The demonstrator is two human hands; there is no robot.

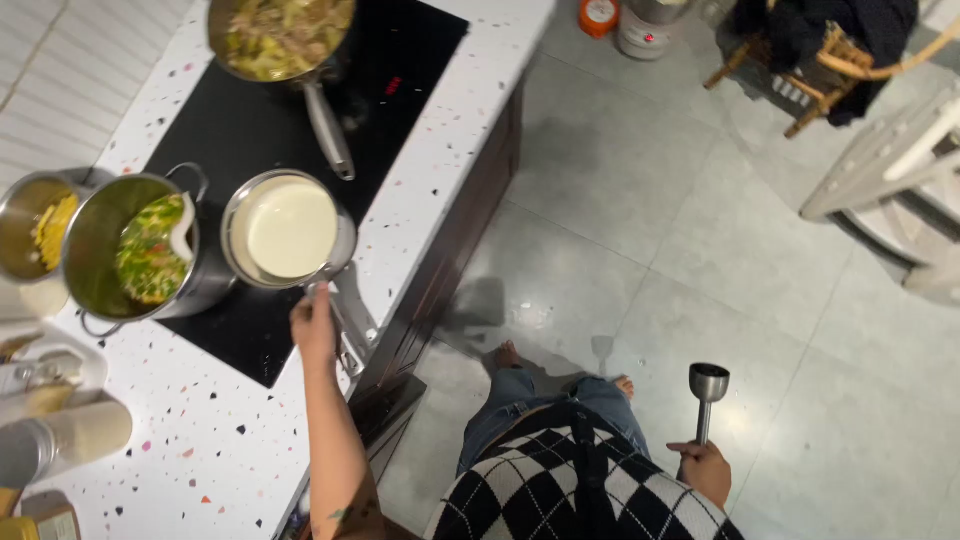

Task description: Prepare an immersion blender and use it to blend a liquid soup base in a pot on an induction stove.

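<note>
Steel gleams in the right hand (706,468), which is closed around the slim shaft of an immersion blender attachment (708,392); its bell-shaped metal head points up, away from the body and out over the grey tiled floor (640,230). Below it sits the person's knitted top, black and cream in a diamond pattern, with blue denim legs and bare toes just past it.

To the other side, the left hand (313,322) is wrapped around the handle of a small saucepan (285,228), fingers shut on it at the counter's edge. That round steel pan stands on the glossy black cooktop (250,130) and is filled nearly to the rim with a smooth, pale cream liquid. Just beside it to the left, nearly touching, stands a taller stockpot (100,250) with loop handles, holding greenish broth, chopped greens and a white ladle resting against its inner wall. Further left, another steel pot (25,225) holds something yellow, partly cut off by the frame.

White terrazzo countertop (200,440), speckled with red and black chips, surrounds the cooktop; cylindrical containers lie at its near left corner, too blurred to identify.

At the far end of the cooktop a frying pan (280,35) with a long metal handle carries a chunky mix of pale green and beige pieces. Across the floor, well apart, stands a wooden chair (800,70) draped with dark cloth.
</note>
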